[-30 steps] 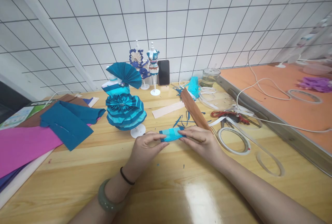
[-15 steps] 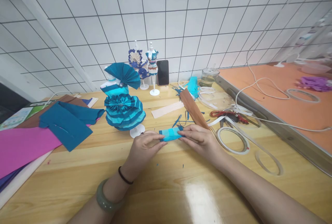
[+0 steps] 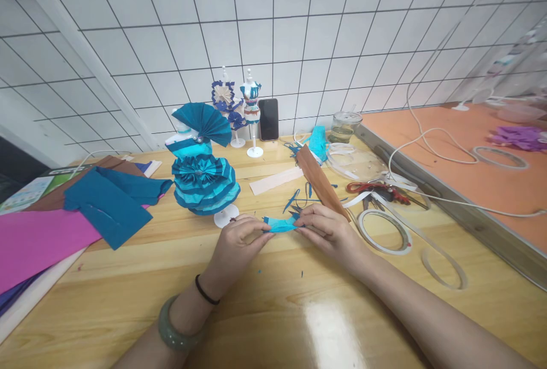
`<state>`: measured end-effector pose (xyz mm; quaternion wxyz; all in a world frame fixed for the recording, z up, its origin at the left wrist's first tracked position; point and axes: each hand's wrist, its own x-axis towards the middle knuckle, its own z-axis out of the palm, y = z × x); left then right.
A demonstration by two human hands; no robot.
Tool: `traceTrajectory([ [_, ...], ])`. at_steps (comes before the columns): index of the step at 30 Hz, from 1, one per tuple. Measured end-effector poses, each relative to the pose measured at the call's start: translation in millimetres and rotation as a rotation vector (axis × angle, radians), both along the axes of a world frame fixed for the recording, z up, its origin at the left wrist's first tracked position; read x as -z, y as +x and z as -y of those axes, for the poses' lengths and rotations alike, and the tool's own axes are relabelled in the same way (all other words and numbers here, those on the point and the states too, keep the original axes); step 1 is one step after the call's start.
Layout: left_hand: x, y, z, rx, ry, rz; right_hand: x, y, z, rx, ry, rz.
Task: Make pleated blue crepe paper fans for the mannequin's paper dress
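Note:
A small folded strip of light and dark blue crepe paper [image 3: 280, 225] is held just over the table, stretched between my two hands. My left hand [image 3: 240, 239] pinches its left end between thumb and fingers. On its right end, my right hand [image 3: 328, 233] pinches in the same way; part of the strip is hidden behind those fingers. Beyond my left hand stands a mini dress form [image 3: 205, 164] wearing a blue pleated paper dress with a fan piece. Blue paper scraps [image 3: 294, 198] and a brown paper strip [image 3: 322, 178] lie beyond my right hand.
A roll of double-sided tape [image 3: 384, 232], red-handled scissors [image 3: 371, 188] and a glass cup [image 3: 344, 125] are at the right. Two smaller dress forms [image 3: 252, 113] and a phone [image 3: 269, 120] stand at the wall. Coloured paper sheets [image 3: 43, 238] lie left.
The blue paper strip has tilted and bent between my fingers, so its middle sags and less of its flat face shows. Both hands stay almost in place.

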<state>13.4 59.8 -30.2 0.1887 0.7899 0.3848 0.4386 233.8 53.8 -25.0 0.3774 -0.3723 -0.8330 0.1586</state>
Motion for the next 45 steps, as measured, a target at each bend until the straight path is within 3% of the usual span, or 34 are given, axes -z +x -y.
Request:
traceTrajectory([
  [11, -0.8, -1.2, 0.3, -0.015, 0.064, -0.128, 1.0, -2.1, 1.4, 0.013, 0.025, 0.002],
  [22, 1.0, -2.2, -1.6, 0.049, 0.033, -0.181, 1.2, -2.6, 0.3, 0.012, 0.030, -0.058],
  [27, 3.2, -5.0, -5.7, -0.108, -0.014, -0.176, 0.7, -1.1, -1.2, 0.070, 0.020, -0.053],
  [31, -0.9, -3.1, -1.2, -0.229, 0.100, -0.110, 0.5, -3.8, 1.0, 0.043, 0.028, -0.020],
  [37, -6.7, 9.4, 13.8, 0.005, 0.237, -0.330, 1.7, -12.7, 9.3, -0.015, 0.002, -0.008],
  [45, -4.0, 11.9, 12.2, -0.010, 0.268, -0.412, 3.9, -15.0, 10.8, -0.050, -0.005, 0.008],
])
